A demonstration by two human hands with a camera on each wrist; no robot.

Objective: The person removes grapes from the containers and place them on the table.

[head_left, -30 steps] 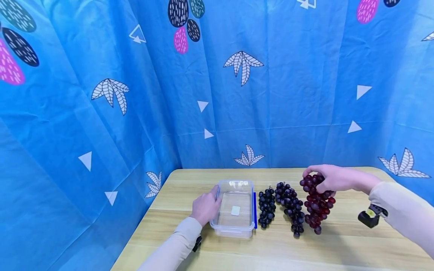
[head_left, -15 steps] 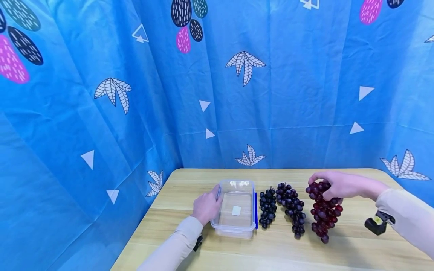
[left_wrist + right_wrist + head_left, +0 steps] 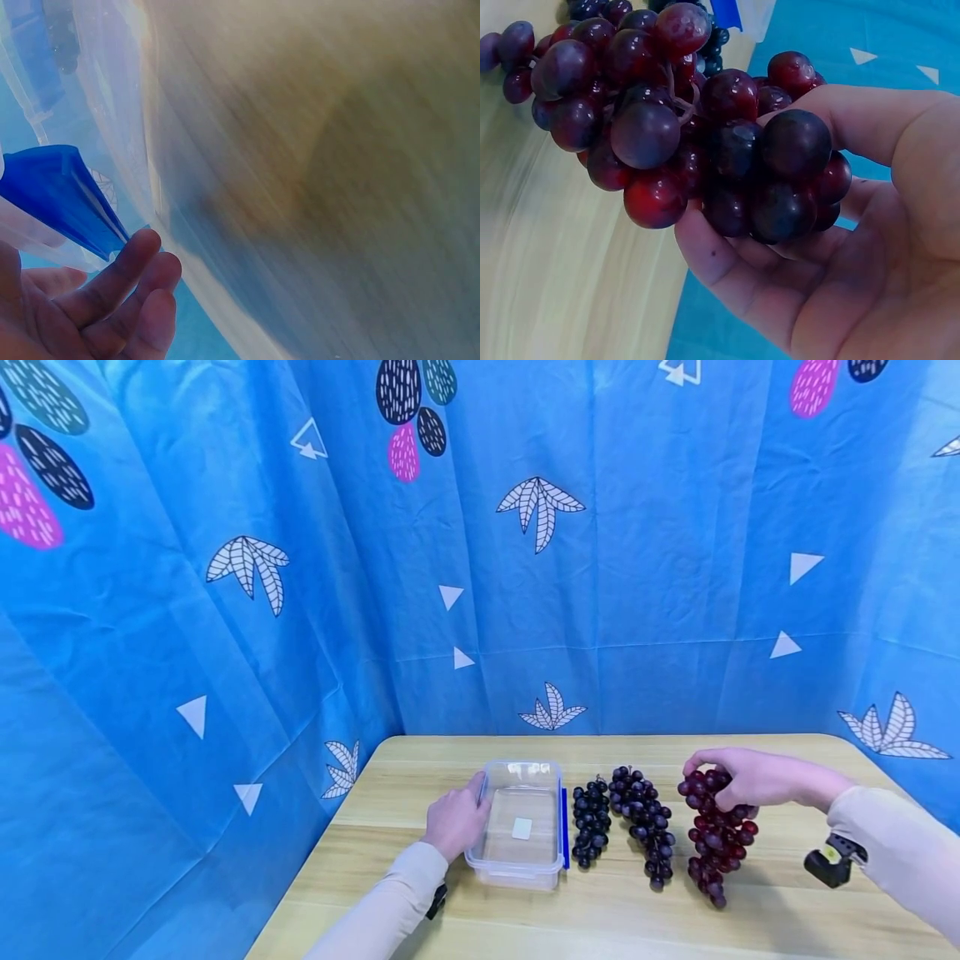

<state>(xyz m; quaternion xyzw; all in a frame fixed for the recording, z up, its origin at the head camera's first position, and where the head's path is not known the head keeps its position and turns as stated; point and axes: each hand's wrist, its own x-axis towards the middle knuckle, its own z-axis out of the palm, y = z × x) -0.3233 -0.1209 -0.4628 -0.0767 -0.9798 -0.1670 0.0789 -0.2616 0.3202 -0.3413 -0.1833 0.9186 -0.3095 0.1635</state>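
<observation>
In the head view my left hand (image 3: 453, 822) grips the left side of a clear plastic food container (image 3: 517, 875). The container is lidless, with a blue latch flap (image 3: 565, 827) hanging on its right side. Another blue flap (image 3: 64, 195) shows beside my left fingertips in the left wrist view. My right hand (image 3: 757, 779) pinches the top of a bunch of red grapes (image 3: 717, 843), which hangs down toward the table. The right wrist view has thumb and fingers around the upper grapes (image 3: 769, 176). Two dark bunches lie to its left: a black bunch (image 3: 591, 822) and a longer purple-black bunch (image 3: 647, 827).
Everything is on a light wooden table (image 3: 622, 918) with rounded back corners. A blue patterned curtain (image 3: 637, 568) closes off the back and left. Inside the container, a small white square (image 3: 522, 828) shows on the floor. Wrist cameras (image 3: 828, 860) sit on both forearms.
My right hand has moved a little right and toward me with the red grapes, away from the dark bunches. My left hand stays at the container.
</observation>
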